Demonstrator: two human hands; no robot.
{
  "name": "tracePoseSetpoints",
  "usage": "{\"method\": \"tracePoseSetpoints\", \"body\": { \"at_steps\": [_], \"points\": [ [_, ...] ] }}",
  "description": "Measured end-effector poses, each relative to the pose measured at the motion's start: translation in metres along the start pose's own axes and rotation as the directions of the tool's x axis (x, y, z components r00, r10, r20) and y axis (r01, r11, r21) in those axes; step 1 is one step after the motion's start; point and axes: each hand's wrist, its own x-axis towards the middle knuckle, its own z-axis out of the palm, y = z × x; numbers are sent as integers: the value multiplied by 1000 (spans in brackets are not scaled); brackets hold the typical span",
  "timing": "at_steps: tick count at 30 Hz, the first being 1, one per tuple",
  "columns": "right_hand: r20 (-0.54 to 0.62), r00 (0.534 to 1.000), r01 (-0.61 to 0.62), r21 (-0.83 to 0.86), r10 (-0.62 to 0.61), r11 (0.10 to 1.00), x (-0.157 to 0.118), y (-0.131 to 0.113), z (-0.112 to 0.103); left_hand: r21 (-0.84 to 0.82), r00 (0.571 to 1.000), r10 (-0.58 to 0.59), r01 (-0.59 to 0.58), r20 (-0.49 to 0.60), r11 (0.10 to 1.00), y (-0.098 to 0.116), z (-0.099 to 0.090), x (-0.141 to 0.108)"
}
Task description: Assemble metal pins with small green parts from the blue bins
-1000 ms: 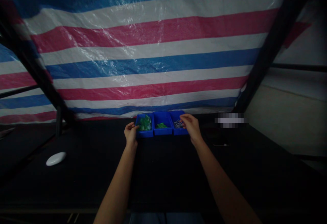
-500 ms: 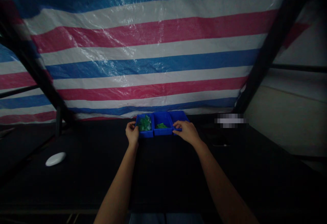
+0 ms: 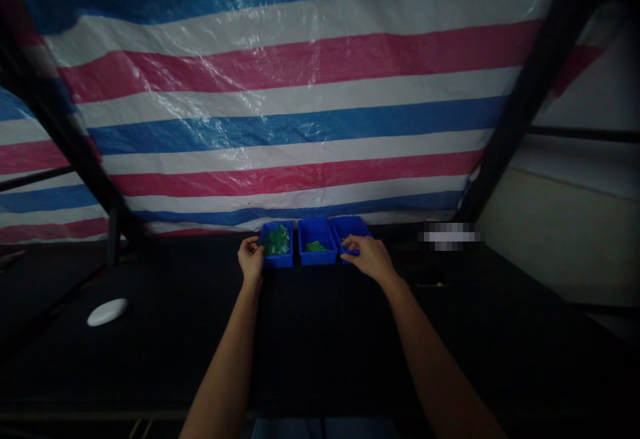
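Three small blue plastic bins stand side by side at the back of the black table. My left hand (image 3: 251, 259) is closed on the outer side of the left bin (image 3: 278, 263), thumb at its rim. That bin holds translucent green pieces (image 3: 278, 240). Thin bright green pieces (image 3: 315, 247) lie in the middle bin (image 3: 319, 259), which neither hand touches. At the right bin (image 3: 350, 225), my right hand (image 3: 370, 256) grips the near rim with its fingers over the edge. The hand covers much of that bin's front and inside.
A white, rounded object (image 3: 107, 312) like a computer mouse lies on the black table (image 3: 320, 339) at left. To the right are a dark flat object (image 3: 433, 279) and a blurred white patch (image 3: 450, 236). Behind the bins hangs a striped tarp (image 3: 300, 119) between dark posts.
My left hand has slid the left bin leftward, opening a gap between it and the middle bin. My right hand and the right bin have shifted slightly right.
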Motion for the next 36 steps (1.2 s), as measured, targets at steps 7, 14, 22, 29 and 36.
{"method": "tracePoseSetpoints", "body": {
  "at_steps": [7, 14, 22, 29, 36],
  "points": [
    [-18, 1000, -6, -45, 5, 999, 0, 3, 0, 52, 1000, -6, 5, 20, 999, -7, -1, 2],
    [-40, 964, 257, -94, -262, 962, -9, -38, 7, 384, 981, 195, -178, -5, 906, 6, -3, -7],
    [14, 953, 303, -143, -304, 942, -11, -52, 27, 601, 865, 423, -494, 270, 628, 45, 11, -39],
    [66, 932, 363, -174, -357, 916, -14, -57, 26, 623, 801, 366, -599, 474, 503, 50, 23, -64],
    [89, 922, 386, -218, -376, 896, -15, -65, 33, 625, 806, 298, -587, 512, 514, 50, 23, -64]
  ]
}}
